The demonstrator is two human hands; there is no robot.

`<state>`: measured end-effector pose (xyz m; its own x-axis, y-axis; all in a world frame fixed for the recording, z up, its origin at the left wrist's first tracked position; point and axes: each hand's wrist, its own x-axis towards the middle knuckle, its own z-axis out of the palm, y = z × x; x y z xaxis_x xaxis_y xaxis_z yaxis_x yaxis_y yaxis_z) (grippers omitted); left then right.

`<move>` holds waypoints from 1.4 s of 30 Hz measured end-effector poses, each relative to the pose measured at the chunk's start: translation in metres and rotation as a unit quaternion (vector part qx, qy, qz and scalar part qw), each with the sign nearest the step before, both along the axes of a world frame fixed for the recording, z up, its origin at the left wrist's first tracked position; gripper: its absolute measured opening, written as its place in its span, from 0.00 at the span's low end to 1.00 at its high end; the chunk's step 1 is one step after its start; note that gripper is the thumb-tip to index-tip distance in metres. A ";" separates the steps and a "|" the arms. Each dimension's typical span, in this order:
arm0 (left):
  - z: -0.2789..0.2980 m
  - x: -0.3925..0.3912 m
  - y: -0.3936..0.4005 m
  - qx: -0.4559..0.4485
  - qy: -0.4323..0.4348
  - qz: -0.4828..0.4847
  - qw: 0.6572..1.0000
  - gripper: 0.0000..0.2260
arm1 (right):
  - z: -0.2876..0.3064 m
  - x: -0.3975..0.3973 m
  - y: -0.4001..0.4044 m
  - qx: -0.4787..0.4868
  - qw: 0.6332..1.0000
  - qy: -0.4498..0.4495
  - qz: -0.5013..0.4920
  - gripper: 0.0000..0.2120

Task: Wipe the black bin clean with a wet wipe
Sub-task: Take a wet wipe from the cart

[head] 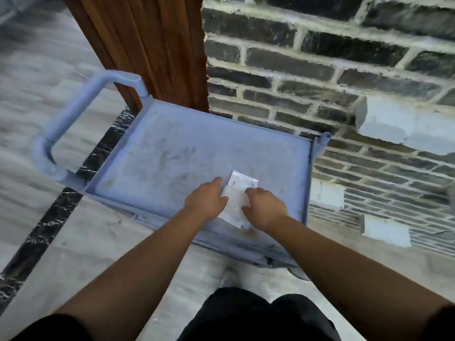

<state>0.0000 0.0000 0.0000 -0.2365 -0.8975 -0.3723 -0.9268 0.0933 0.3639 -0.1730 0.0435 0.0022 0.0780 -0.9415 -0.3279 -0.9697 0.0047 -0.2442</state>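
Two hands pinching a white wipe packet, left hand, right hand, near cart tray's front edge, open tray beyond

No text, label, brand, number or sign is showing clearly enough to be read; the white packet between the hands is carrying only a small dark mark near its upper left edge, too blurred and too small to make out as letters or digits
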 end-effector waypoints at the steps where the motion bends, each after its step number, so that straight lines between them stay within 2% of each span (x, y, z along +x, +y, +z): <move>1: -0.002 -0.001 -0.004 0.006 0.004 0.011 1.000 0.26 | -0.001 0.001 -0.004 0.003 1.000 0.012 -0.005 0.17; 7: -0.014 -0.004 -0.011 0.058 0.023 0.008 0.998 0.10 | -0.017 -0.001 -0.014 -0.002 0.999 0.034 -0.020 0.16; 10: -0.015 -0.002 -0.005 0.062 0.059 0.028 0.996 0.10 | -0.019 -0.002 -0.014 -0.004 0.999 0.025 -0.021 0.14; 12: -0.017 -0.001 0.000 0.046 0.077 0.009 0.996 0.12 | -0.019 -0.002 -0.013 -0.016 1.000 0.012 -0.004 0.11; 16: -0.016 0.000 0.007 0.001 0.080 -0.025 0.996 0.24 | -0.014 -0.005 -0.005 -0.051 0.996 -0.068 0.005 0.05; 19: -0.009 0.000 0.006 -0.058 0.090 -0.106 0.988 0.13 | -0.005 -0.009 0.002 -0.054 0.990 -0.128 -0.005 0.04; 21: 0.000 -0.002 0.003 -0.042 0.137 -0.124 0.982 0.06 | 0.002 -0.014 0.007 -0.061 0.981 -0.182 -0.025 0.02; 24: 0.015 -0.009 0.000 0.026 0.228 -0.064 0.971 0.01 | 0.012 -0.025 0.013 -0.070 0.950 -0.280 -0.116 0.02; 26: 0.026 -0.020 0.001 0.040 0.269 -0.035 0.962 0.02 | 0.020 -0.033 0.018 -0.070 0.914 -0.345 -0.201 0.04; 27: 0.031 -0.027 0.002 0.051 0.298 -0.020 0.953 0.02 | 0.025 -0.038 0.020 -0.067 0.884 -0.389 -0.250 0.05; 31: 0.050 -0.058 0.013 0.111 0.409 0.057 0.904 0.01 | 0.048 -0.058 0.038 -0.065 0.715 -0.580 -0.385 0.08; 33: 0.057 -0.073 0.021 0.129 0.429 0.057 0.892 0.05 | 0.058 -0.067 0.049 -0.075 0.676 -0.608 -0.409 0.08; 36: 0.066 -0.098 0.035 0.150 0.435 0.048 0.886 0.04 | 0.070 -0.085 0.068 -0.084 0.656 -0.620 -0.422 0.08; 38: 0.071 -0.119 0.048 0.152 0.446 0.052 0.880 0.04 | 0.076 -0.100 0.086 -0.061 0.658 -0.625 -0.416 0.07; 42: 0.077 -0.153 0.075 0.154 0.455 0.042 0.876 0.03 | 0.080 -0.126 0.118 -0.058 0.711 -0.557 -0.425 0.09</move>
